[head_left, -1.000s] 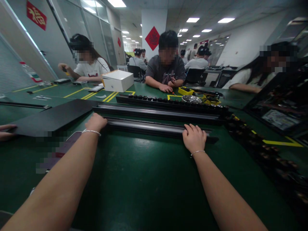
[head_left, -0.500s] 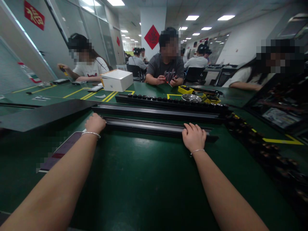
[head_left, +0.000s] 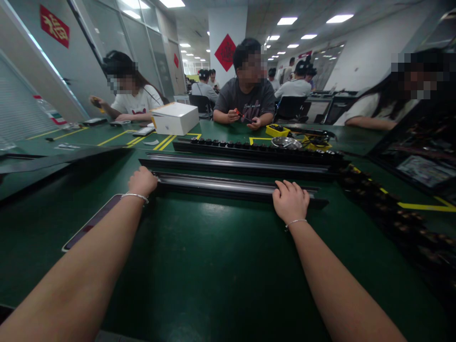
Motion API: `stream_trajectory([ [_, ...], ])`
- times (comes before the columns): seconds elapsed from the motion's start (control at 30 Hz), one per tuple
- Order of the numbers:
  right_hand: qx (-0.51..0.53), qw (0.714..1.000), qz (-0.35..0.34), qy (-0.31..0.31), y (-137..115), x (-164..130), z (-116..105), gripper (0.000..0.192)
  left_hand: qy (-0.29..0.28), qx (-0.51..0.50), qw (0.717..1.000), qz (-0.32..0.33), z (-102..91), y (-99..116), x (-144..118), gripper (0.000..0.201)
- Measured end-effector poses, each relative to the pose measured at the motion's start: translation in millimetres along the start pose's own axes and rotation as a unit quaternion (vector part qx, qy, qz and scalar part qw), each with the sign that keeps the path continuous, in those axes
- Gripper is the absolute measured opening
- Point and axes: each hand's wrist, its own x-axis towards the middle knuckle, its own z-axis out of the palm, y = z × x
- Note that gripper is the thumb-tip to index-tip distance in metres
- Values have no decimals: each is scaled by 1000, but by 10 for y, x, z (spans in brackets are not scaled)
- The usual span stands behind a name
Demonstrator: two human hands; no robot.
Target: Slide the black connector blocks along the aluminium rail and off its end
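While both grips, left hand [head_left: 142, 181] and right hand [head_left: 290, 202], clasp near rail [head_left: 221, 185]: second rail [head_left: 235, 164] just behind.

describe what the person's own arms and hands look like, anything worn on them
Both forearms are bare, with no sleeves in view and no gloves. The left hand has a thin silver bracelet at the wrist, and the right hand has a similar slim silver bracelet. No watch or markings show.

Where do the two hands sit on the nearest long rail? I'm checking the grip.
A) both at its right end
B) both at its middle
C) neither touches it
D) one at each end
D: the left hand grips the nearest rail at its left end, the right hand near its right end.
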Motion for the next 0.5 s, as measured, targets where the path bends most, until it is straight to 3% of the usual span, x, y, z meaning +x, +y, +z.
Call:
stream_trajectory([
  [0.37, 0, 1000, 1, -10, -1, 6, -12, 45, -49, -3, 998, 25, -27, -110, 219, 53],
  [0.5, 5, 1000, 3, -14, -7, 5, -26, 45, -43, -5, 999, 18, -15, -119, 219, 56],
])
